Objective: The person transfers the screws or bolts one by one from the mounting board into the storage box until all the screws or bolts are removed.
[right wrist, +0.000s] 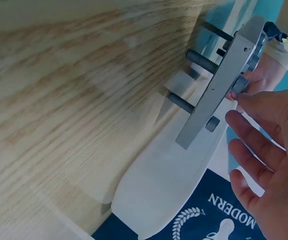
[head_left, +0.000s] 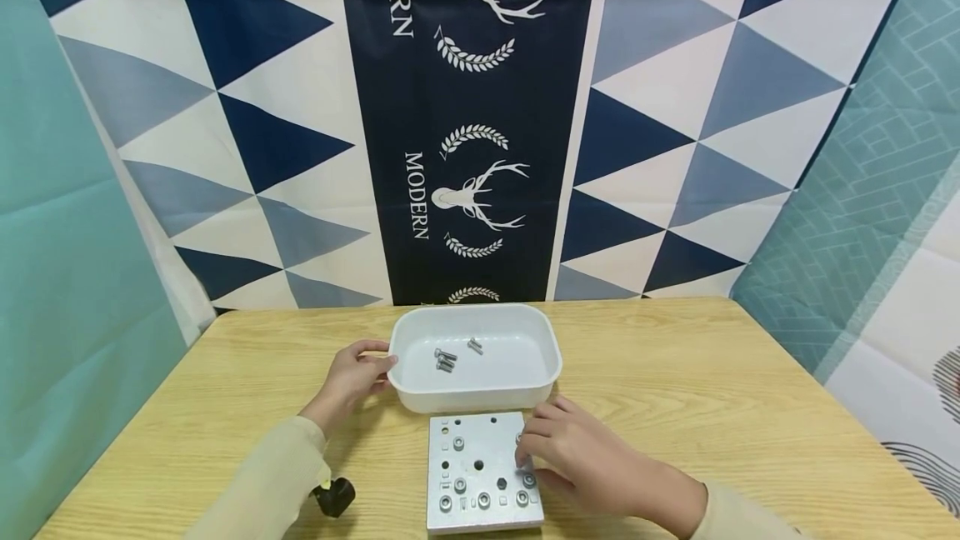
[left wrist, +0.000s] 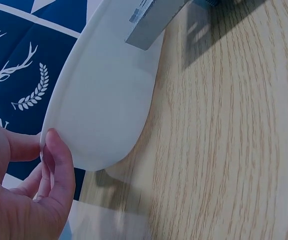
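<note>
My left hand (head_left: pixel 354 375) pinches the left rim of a white plastic tray (head_left: pixel 480 401) between thumb and fingers; the left wrist view shows this grip (left wrist: pixel 49 165) closely. Several small bolts (head_left: pixel 446 357) lie inside the tray. In front of it is a square metal plate (head_left: pixel 468 515) with holes and several socket-head bolts (head_left: pixel 459 443). Bolt shanks (right wrist: pixel 201 61) project below the plate in the right wrist view. My right hand (head_left: pixel 573 457) is at the plate's right edge, fingers loosely bent close to the bolt heads (right wrist: pixel 212 124). Nothing shows between its fingers.
The wooden table (head_left: pixel 660 382) extends to both sides of the tray and plate. A black object (head_left: pixel 334 497) is by the left sleeve. Patterned cloth (head_left: pixel 465 107) hangs behind the table, and teal cloth (head_left: pixel 75 232) hangs at the left.
</note>
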`<state>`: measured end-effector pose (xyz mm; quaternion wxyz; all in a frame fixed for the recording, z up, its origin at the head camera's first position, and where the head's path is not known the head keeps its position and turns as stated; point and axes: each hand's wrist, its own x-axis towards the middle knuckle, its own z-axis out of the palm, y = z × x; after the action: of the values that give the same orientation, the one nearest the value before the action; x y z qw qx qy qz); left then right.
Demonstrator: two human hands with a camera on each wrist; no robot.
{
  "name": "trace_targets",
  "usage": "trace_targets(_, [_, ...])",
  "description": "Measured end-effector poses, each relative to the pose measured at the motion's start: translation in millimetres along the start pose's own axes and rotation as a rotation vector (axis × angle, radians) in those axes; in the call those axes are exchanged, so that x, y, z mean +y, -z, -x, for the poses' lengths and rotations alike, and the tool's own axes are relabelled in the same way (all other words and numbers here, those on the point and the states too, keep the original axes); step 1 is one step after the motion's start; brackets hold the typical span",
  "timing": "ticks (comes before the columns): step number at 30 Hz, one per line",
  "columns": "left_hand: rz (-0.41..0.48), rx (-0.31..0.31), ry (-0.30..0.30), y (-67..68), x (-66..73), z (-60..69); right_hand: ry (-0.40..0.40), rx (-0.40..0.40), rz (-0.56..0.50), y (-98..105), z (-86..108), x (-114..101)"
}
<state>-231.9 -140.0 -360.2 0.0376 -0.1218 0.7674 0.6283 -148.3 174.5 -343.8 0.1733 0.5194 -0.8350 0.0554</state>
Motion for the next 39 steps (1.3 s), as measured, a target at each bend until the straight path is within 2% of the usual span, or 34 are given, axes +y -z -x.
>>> trace_targets(10, [0.014,-0.003,-0.005,-0.1,-3.0,-1.5,0.070,0.016,-0.004,-0.2,0.0,-12.4])
trace_targets(17, [0.013,-0.005,-0.007,-0.3,-2.5,-1.2,-0.008,-0.087,-0.114,-0.5,1.3,-18.4])
trace_targets(24, [0.010,0.001,-0.010,-0.2,-3.0,-1.0,-0.003,-0.119,-0.157,-2.6,0.1,-19.5])
trace_targets(34, [0.014,-0.006,-0.023,1.1,-3.7,0.0,0.094,-0.041,-0.051,-5.5,-4.4,-19.0])
trace_targets(39, [0.020,0.000,-0.021,0.5,-2.4,-0.9,0.076,-0.055,-0.055,-0.9,-6.4,-17.5])
